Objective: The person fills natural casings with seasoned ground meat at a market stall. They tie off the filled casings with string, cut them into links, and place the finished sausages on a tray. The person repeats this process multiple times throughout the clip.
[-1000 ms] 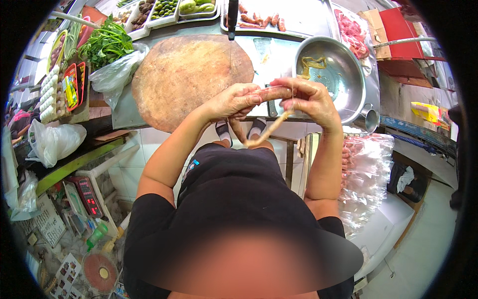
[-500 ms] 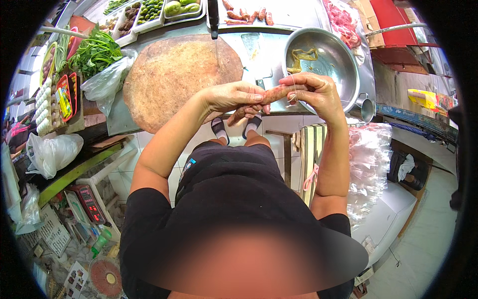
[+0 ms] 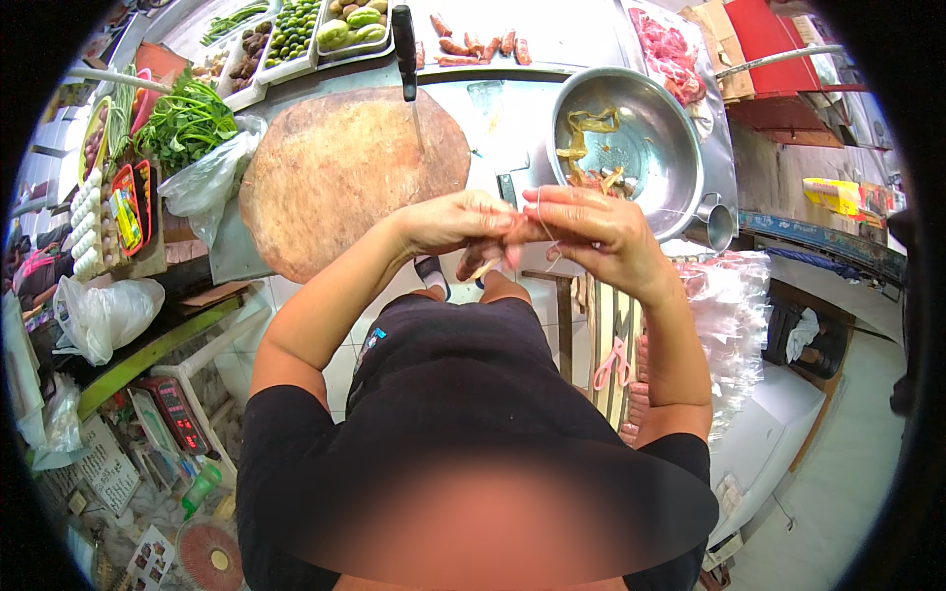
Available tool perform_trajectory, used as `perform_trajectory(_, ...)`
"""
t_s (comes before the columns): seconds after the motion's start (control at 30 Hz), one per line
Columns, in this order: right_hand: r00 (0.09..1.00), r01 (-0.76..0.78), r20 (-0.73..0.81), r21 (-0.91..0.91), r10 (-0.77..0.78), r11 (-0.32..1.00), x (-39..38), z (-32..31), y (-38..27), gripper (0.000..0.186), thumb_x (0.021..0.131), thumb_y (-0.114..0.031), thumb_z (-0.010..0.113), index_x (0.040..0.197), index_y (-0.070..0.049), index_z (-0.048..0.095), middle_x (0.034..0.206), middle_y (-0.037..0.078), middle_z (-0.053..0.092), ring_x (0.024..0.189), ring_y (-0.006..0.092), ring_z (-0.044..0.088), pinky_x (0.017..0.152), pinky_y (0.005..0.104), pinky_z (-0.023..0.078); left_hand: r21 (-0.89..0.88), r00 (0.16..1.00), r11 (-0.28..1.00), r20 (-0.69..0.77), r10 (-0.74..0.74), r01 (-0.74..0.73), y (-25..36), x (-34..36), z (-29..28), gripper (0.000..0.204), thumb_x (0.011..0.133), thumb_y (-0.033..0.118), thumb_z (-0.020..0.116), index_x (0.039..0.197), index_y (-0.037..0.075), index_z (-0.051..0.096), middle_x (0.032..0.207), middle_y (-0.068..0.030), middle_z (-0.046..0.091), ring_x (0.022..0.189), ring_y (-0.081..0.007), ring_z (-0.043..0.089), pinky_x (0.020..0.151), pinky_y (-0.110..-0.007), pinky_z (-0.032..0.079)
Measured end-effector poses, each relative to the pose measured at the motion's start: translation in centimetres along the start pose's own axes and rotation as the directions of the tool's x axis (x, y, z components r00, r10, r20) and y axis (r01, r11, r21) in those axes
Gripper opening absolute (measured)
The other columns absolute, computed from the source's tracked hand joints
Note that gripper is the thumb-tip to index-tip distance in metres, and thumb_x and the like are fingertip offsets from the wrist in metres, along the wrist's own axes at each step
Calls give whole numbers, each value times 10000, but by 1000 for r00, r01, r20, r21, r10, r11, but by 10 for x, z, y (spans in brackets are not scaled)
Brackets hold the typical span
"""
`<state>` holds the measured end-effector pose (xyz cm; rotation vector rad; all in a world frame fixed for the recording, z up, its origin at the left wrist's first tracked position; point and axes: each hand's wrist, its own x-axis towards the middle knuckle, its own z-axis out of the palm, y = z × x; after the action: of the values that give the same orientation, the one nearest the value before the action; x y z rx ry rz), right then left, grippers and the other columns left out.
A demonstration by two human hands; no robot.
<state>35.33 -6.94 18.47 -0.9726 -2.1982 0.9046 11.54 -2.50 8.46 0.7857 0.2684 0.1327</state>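
Note:
In front of my waist, my left hand [image 3: 455, 221] is closed around a raw sausage [image 3: 477, 264], whose lower end hangs below the fingers; the rest is hidden. My right hand [image 3: 606, 234] meets it fingertip to fingertip, fingers bent together with a thin white string [image 3: 540, 209] looped over them. The string runs right toward a small metal cup [image 3: 711, 225]. Motion smears the fingertips where the hands meet. Just beyond the right hand stands a steel bowl [image 3: 680, 148] holding yellowish casing [image 3: 589, 123] and some reddish-brown scraps.
A round wooden chopping board [image 3: 345, 177] lies left of the bowl, with a dark-handled knife [image 3: 405, 54] at its far edge. Several sausage links [image 3: 473, 46] and raw meat [image 3: 668, 54] sit farther back. Pink-handled scissors [image 3: 612, 364] hang by the slatted wood at my right.
The sausage stretched between both hands before; now its end hangs under my left hand, and the right fingers have straightened somewhat. Reddish scraps in the bowl have come into sight.

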Motion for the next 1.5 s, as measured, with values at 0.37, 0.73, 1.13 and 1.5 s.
perform_trajectory(0.37, 999, -48, 9, 46, 47, 998, -4, -6, 37, 375, 708, -31, 785, 1076, -49, 715, 1028, 105, 720, 914, 245, 694, 843, 365, 517, 200, 985, 978, -146, 90, -60, -6, 12, 5, 361, 980, 401, 557, 894, 66, 659, 708, -15, 644, 601, -65, 545, 510, -218, 400)
perform_trajectory(0.73, 982, 185, 14, -285, -189, 940, 2, -9, -12, 468, 784, -32, 701, 1237, -53, 590, 1134, 129, 635, 918, 284, 681, 772, 376, 570, -158, 980, 979, -171, 100, -127, 9, 6, 14, 325, 961, 344, 602, 781, 81, 543, 665, 32, 457, 650, -95, 430, 623, -233, 363)
perform_trajectory(1.13, 718, -578, 525, 816, 456, -30, -16, 24, 57, 392, 868, -106, 707, 1218, 44, 615, 1002, 134, 703, 527, 111, 608, 548, 267, 556, 954, 701, 257, -291, 651, 158, -22, 4, 31, 270, 992, 205, 476, 871, 3, 610, 722, -142, 588, 665, -326, 582, 629, -412, 456)
perform_trajectory(1.5, 994, -97, 70, 152, 87, 984, 10, 4, 25, 234, 853, -6, 669, 1086, -20, 679, 991, 95, 693, 920, 208, 682, 793, 318, 547, 18, 984, 1000, -177, 17, -14, 1, -10, -4, 249, 1013, 278, 535, 980, 37, 591, 670, 70, 392, 553, -44, 315, 506, -203, 271)
